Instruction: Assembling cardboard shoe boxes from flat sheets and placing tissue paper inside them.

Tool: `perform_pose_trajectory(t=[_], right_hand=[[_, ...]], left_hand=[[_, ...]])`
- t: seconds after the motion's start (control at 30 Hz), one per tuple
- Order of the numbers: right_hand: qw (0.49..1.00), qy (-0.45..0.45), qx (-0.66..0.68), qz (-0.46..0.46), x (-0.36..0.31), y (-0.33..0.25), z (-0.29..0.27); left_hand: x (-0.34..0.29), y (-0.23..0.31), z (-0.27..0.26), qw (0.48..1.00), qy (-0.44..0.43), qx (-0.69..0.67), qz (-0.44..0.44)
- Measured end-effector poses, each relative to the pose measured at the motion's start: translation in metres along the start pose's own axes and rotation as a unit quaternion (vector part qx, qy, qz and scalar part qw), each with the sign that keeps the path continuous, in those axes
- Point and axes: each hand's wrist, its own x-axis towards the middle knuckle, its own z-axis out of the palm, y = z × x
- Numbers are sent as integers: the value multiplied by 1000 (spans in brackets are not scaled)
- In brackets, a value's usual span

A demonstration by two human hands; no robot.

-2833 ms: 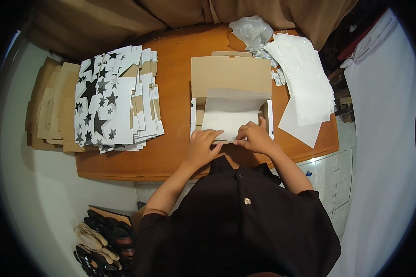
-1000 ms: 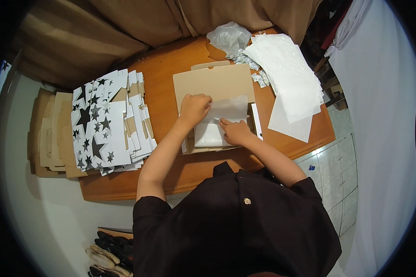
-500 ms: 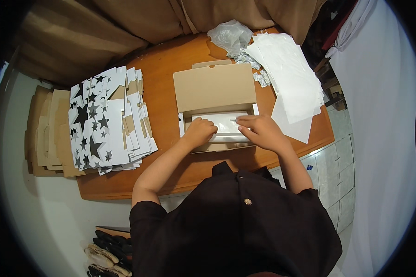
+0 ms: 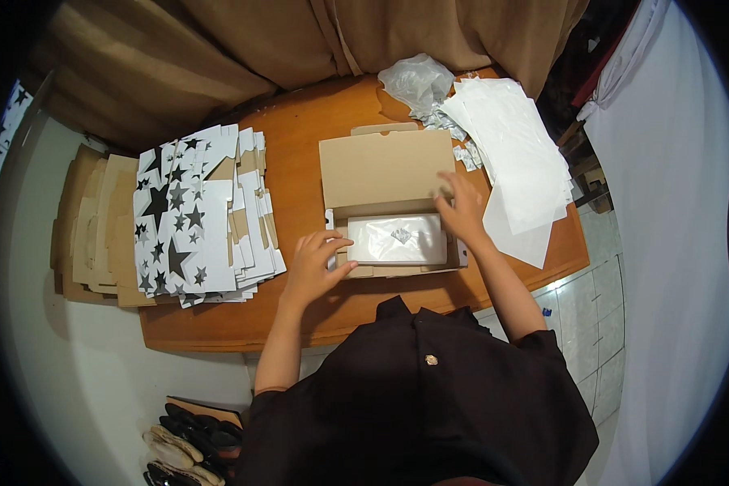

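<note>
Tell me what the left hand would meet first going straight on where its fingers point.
The left hand would probably meet the left end of the white packet inside the open cardboard box; depth, and whether they touch, is unclear.

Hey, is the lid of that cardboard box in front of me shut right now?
No, the lid of the cardboard box is open toward the far side, leaving the white packet inside visible.

A near-black shirt (image 4: 445, 421) fills six o'clock, its short left sleeve (image 4: 266, 413) toward ten, right sleeve (image 4: 539, 356) toward two. Left hand (image 4: 313, 263) and right hand (image 4: 463, 206) are bare. Toward the shirt's twelve, one small shiny button (image 4: 431, 360) marks the front seam (image 4: 420, 336).
</note>
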Motion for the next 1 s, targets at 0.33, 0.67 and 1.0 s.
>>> perform_pose_trajectory(t=[0.33, 0.67, 1.0], right_hand=[[881, 87, 378, 269, 59, 20, 4], [868, 163, 435, 176, -15, -13, 8], [875, 232, 387, 175, -50, -21, 26]], left_hand=[[-65, -16, 71, 989, 60, 127, 39], [-49, -18, 93, 984, 128, 106, -63], [-58, -55, 108, 974, 172, 60, 135]])
